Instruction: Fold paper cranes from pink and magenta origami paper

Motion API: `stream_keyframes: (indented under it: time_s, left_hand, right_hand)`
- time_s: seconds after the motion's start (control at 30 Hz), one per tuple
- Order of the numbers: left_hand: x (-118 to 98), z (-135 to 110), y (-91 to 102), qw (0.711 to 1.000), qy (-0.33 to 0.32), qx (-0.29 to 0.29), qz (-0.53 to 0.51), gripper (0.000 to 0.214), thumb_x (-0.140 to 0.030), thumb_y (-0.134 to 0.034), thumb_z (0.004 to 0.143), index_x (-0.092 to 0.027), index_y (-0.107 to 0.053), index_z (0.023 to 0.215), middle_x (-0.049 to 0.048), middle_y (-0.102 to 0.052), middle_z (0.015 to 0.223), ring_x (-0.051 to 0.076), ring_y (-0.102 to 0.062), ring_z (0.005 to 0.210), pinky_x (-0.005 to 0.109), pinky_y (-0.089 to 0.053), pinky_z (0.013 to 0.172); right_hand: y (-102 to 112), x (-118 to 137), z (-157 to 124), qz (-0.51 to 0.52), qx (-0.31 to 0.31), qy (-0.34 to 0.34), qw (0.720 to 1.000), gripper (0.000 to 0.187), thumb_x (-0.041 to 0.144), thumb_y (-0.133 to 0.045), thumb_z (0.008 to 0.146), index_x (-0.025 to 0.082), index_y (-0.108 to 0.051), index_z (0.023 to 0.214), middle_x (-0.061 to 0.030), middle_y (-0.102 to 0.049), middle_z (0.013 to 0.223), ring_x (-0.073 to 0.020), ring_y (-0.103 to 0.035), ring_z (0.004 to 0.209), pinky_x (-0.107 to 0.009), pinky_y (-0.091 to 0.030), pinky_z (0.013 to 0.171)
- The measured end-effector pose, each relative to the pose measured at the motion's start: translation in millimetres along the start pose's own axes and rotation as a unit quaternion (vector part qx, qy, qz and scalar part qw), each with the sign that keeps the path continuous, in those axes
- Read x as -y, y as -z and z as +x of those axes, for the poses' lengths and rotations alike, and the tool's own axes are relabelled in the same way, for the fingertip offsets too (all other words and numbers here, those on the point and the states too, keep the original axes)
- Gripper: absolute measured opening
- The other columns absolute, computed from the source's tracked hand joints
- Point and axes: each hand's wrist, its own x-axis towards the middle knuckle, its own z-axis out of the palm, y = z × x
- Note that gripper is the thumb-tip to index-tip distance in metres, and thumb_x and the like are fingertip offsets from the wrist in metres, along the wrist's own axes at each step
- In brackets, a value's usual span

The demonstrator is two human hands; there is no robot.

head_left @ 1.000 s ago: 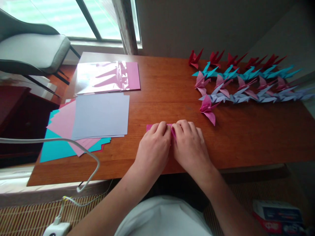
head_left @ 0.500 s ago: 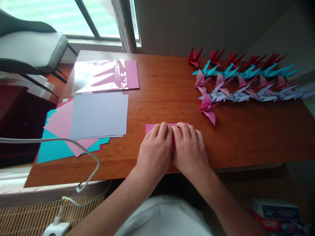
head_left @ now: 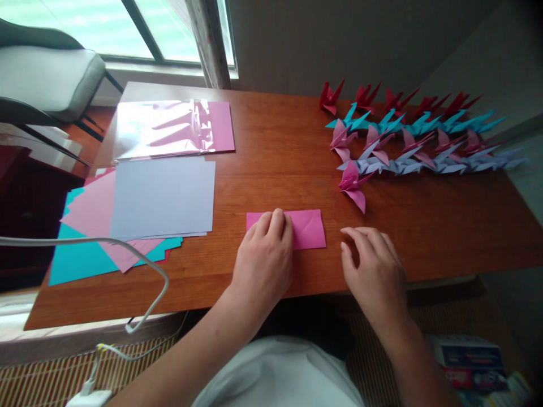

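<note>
Pink paper rectangle flat on wooden table beneath left hand, fingers close together, bent onto it, any pinch hidden, right hand just past the paper's right edge, thumb and forefinger parted, rows of paper cranes ahead of it.

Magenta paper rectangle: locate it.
In the head view, the magenta paper rectangle lies centrally on the brown wooden table, partly under the left hand, left of the right hand.

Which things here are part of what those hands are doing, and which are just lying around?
Seemingly part of it:
- pink paper, partly under the left hand
- right hand, off the paper
- loose coloured sheets
- paper birds

Apparently just around:
- chair
- white cable
</note>
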Motion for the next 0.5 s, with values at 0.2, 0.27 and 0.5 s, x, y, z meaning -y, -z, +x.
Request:
stream_keyframes:
  time_s: [0.2,0.27,0.5]
  left_hand:
    - [-0.9,1.1,-0.1,1.000,0.007,-0.011,-0.023,0.034,-0.017,-0.051,0.088,-0.010,-0.060,0.120,0.0167,-0.059,0.120,0.031,-0.054,0.110,0.042,-0.052,0.093]
    - [-1.7,1.1,-0.6,1.000,0.009,-0.017,-0.024,0.028,-0.018,-0.052,0.089,-0.012,-0.061,0.115,0.0152,-0.060,0.117,0.030,-0.055,0.108,0.042,-0.052,0.092]
    - [6.6,-2.4,1.8,0.999,-0.002,-0.014,-0.035,0.040,-0.011,-0.052,0.084,-0.012,-0.058,0.123,0.0172,-0.059,0.128,0.031,-0.055,0.115,0.042,-0.052,0.096]
  right_hand:
    - [-11.6,46.7,26.3,0.110,0.007,0.055,0.992,0.022,0.022,-0.052,0.100,0.020,-0.067,0.115,-0.0096,-0.067,0.101,-0.0250,-0.056,0.097,-0.038,-0.046,0.088]
    - [-19.9,56.1,33.3,0.091,0.036,0.057,0.994,0.024,0.023,-0.052,0.100,0.021,-0.069,0.117,-0.0099,-0.066,0.102,-0.0253,-0.055,0.095,-0.038,-0.045,0.084]
    - [-30.1,53.8,34.5,0.081,0.036,0.047,0.995,0.025,0.025,-0.052,0.101,0.024,-0.069,0.119,-0.0094,-0.066,0.102,-0.0253,-0.053,0.095,-0.038,-0.043,0.084]
